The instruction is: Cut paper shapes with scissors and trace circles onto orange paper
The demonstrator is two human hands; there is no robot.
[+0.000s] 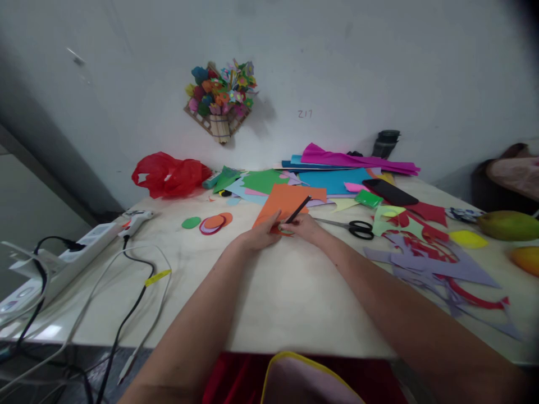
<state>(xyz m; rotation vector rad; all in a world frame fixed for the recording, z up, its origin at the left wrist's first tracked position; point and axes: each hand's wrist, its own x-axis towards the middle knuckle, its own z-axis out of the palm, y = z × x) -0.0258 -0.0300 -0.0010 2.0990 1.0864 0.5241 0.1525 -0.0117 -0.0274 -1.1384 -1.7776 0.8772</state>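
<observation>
A dark pencil [298, 209] slants up and to the right out of my right hand [306, 227], whose fingers are closed around its lower part. Beneath it lies an orange craft sheet [280, 197], over the edge of other coloured sheets. My left hand [263, 234] holds the near part of this sheet, thumb on top and fingers by its near edge. A bit of green shows between the hands, too small to make out fully. Just right of my right hand rest scissors [356, 227] with black handles.
Cut circles, one of them green [191, 223], lie at left. Further left are a glue gun [137, 221], a power strip [63, 269] and loose cables. Purple and red scraps [446, 264], a black phone [389, 192] and a mango [509, 225] lie right. A red bag [170, 175] sits behind.
</observation>
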